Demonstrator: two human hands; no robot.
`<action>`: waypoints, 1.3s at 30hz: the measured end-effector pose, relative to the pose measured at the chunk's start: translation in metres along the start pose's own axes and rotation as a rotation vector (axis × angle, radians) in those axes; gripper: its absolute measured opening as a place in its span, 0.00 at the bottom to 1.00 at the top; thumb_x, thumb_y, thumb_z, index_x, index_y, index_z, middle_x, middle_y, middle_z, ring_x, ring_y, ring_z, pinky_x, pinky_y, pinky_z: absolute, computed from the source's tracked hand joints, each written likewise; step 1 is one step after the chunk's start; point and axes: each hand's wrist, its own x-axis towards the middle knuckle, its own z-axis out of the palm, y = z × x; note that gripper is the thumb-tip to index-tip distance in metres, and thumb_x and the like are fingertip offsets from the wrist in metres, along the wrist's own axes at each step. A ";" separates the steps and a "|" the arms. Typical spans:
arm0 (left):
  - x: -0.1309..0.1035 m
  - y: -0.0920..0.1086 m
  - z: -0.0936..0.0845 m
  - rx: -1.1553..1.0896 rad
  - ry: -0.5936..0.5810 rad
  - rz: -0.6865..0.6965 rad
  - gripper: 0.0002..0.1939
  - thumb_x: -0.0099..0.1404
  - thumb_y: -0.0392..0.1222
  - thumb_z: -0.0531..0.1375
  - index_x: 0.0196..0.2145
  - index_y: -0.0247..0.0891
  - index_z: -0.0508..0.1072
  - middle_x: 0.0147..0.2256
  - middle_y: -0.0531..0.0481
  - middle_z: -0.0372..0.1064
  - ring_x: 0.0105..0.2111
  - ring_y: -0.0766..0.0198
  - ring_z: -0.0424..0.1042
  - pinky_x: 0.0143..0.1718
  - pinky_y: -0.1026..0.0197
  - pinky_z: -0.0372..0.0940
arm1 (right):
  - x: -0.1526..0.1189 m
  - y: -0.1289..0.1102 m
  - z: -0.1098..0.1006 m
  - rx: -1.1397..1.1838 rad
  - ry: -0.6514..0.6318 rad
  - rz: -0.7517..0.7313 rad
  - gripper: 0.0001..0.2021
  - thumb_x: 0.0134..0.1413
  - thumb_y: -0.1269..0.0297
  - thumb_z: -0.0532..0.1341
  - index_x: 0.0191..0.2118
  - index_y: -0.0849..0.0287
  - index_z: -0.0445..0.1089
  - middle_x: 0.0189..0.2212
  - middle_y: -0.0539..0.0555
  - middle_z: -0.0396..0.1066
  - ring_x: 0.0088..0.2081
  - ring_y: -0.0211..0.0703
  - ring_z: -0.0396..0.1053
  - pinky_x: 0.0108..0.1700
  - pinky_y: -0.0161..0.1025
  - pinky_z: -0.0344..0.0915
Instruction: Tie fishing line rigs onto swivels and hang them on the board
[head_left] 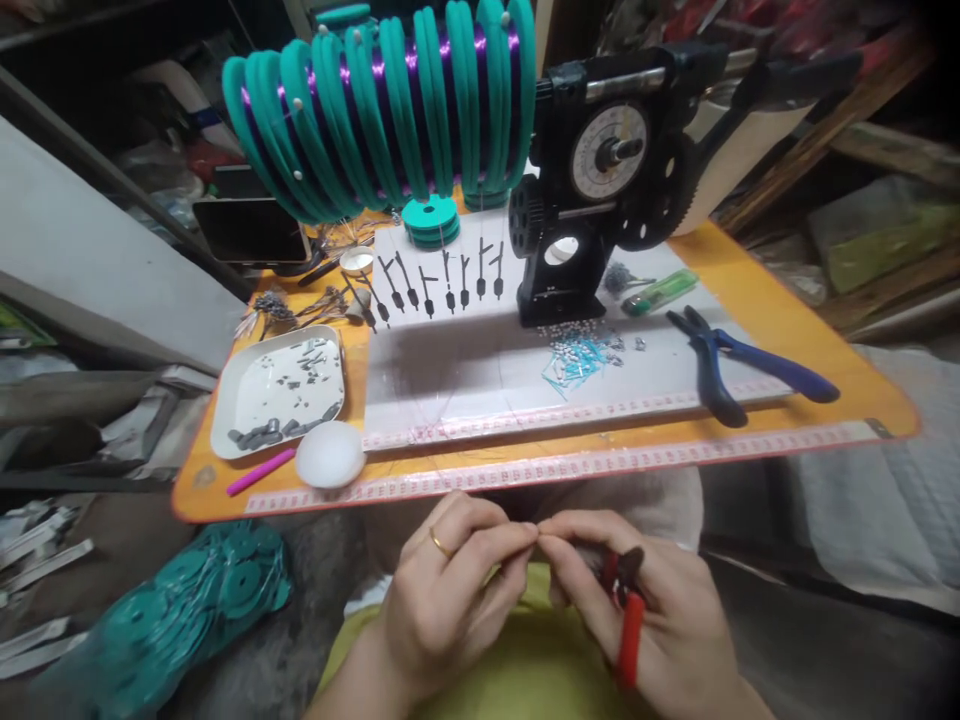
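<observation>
My left hand (461, 580), with a gold ring on one finger, is closed in a pinch below the table's front edge. Its fingertips meet those of my right hand (645, 600); whatever lies between them is too small to name. Red-handled pliers (628, 620) are tucked in my right hand, their dark jaws showing above the fingers. Beyond both hands, a pink measuring tape (525, 475) runs along the edge of the orange table (862, 400). Teal spools with purple thread (390, 110) hang on a black winding device (570, 200).
A white tray (225, 400) of small grey pieces, a round white dish (330, 455) and a magenta pen (261, 471) sit at the left. Blue-handled pliers (720, 370) lie right of blue-white bits (576, 360). A bag of teal spools (187, 610) is at lower left.
</observation>
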 end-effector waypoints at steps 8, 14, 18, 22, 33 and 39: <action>0.012 -0.002 -0.002 0.084 -0.061 0.048 0.05 0.64 0.29 0.61 0.38 0.34 0.73 0.29 0.49 0.68 0.28 0.66 0.68 0.30 0.64 0.68 | 0.000 -0.007 0.005 0.197 0.055 0.410 0.08 0.60 0.57 0.63 0.33 0.55 0.71 0.13 0.42 0.66 0.09 0.29 0.57 0.11 0.27 0.52; 0.020 -0.013 -0.007 0.116 -0.084 -0.039 0.06 0.65 0.28 0.58 0.36 0.36 0.71 0.29 0.50 0.68 0.29 0.66 0.68 0.30 0.64 0.68 | 0.001 -0.001 0.005 0.153 0.097 0.399 0.09 0.59 0.57 0.63 0.34 0.57 0.72 0.13 0.44 0.67 0.10 0.31 0.58 0.10 0.28 0.53; 0.023 -0.019 -0.010 0.159 -0.125 -0.100 0.07 0.65 0.28 0.57 0.36 0.37 0.70 0.30 0.50 0.67 0.30 0.65 0.69 0.32 0.63 0.68 | -0.002 0.007 0.001 0.068 0.070 0.269 0.05 0.60 0.62 0.63 0.36 0.57 0.71 0.14 0.43 0.68 0.11 0.31 0.60 0.13 0.27 0.57; 0.025 -0.022 -0.010 0.212 -0.221 -0.127 0.06 0.66 0.29 0.56 0.35 0.36 0.71 0.31 0.49 0.67 0.31 0.64 0.69 0.32 0.63 0.67 | -0.005 0.014 0.000 -0.058 0.016 0.063 0.05 0.62 0.68 0.61 0.42 0.57 0.72 0.17 0.43 0.70 0.14 0.31 0.66 0.19 0.28 0.63; 0.038 -0.018 -0.007 0.280 -0.374 -0.222 0.05 0.66 0.31 0.56 0.34 0.36 0.71 0.31 0.49 0.68 0.29 0.62 0.70 0.30 0.61 0.67 | -0.013 0.028 0.005 -0.268 -0.085 -0.175 0.23 0.60 0.77 0.55 0.62 0.65 0.61 0.27 0.50 0.77 0.20 0.37 0.70 0.26 0.34 0.70; 0.038 -0.018 -0.008 0.287 -0.384 -0.211 0.05 0.68 0.32 0.56 0.35 0.36 0.71 0.32 0.48 0.68 0.30 0.61 0.71 0.31 0.60 0.68 | -0.008 0.028 0.010 -0.439 -0.194 -0.201 0.24 0.64 0.73 0.50 0.65 0.73 0.57 0.20 0.49 0.71 0.19 0.39 0.68 0.22 0.35 0.68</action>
